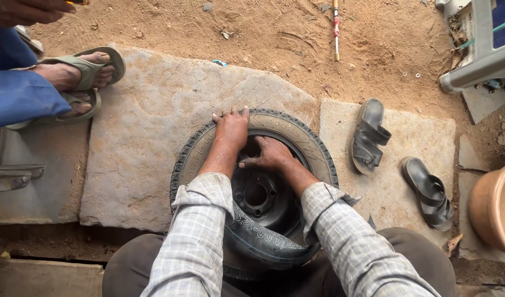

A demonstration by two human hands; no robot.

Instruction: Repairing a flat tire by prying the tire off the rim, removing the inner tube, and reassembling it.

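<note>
Two hands work a small black tyre [296, 137] lying flat on a stone slab [148, 148]. Left hand [231, 127] presses the tread, fingers spread. Right hand [270, 154] grips the inner bead above the steel rim [259, 193], fingers curled. Clay pot [494, 206] at right: contents not visible.

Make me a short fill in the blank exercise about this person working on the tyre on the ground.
1. The left hand presses flat on the sidewall of the black ____.
2. The right hand reaches inside, above the dark metal ____ with bolt holes.
3. On the stone slab to the right lie two dark ____.

Missing words: tyre; wheel rim; sandals.
</note>
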